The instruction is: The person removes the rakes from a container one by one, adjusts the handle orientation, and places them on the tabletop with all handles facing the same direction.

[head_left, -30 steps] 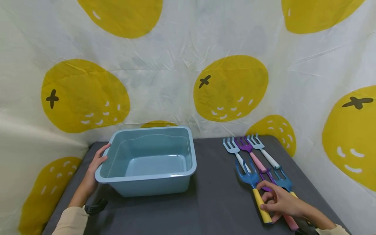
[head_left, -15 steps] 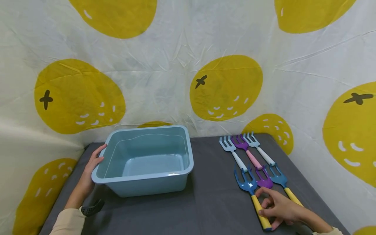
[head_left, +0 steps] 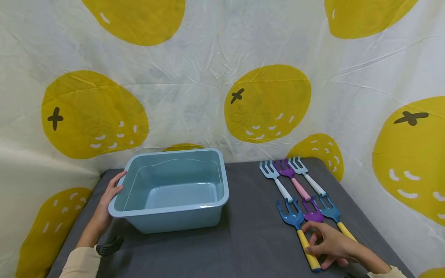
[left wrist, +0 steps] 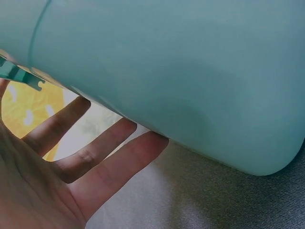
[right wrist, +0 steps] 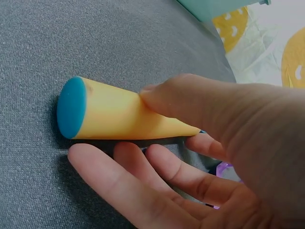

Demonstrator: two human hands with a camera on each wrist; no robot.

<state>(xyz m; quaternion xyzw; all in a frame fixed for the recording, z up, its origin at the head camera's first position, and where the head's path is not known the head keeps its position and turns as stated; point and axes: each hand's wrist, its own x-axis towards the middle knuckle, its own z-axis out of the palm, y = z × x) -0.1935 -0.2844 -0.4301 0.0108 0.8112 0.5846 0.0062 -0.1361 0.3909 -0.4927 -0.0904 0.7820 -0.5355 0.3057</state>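
My right hand (head_left: 333, 245) pinches the yellow handle (right wrist: 119, 112) of a blue garden hand fork (head_left: 291, 215), thumb on one side and index finger near the neck. The fork lies on the dark cloth, its blue end cap toward me. Several other hand forks lie in two rows: a purple fork (head_left: 314, 215) beside my fingers, its handle hidden, and a blue fork (head_left: 330, 211) with a yellow handle to its right. My left hand (head_left: 107, 199) rests at the left rim of a light blue plastic tub (head_left: 170, 222), straight fingers (left wrist: 107, 148) touching its outer wall.
Behind the near row lie a pale blue fork (head_left: 269, 170) with a white handle, a purple one (head_left: 286, 170) with a pink handle, and another pale blue one (head_left: 299, 166). A patterned cloth wall (head_left: 194, 108) stands behind the dark tabletop (head_left: 255, 231).
The held blue fork has come down toward me, its tines off the white handle behind it. The neighbouring purple fork's pink handle is now hidden. My left hand stays at the tub.
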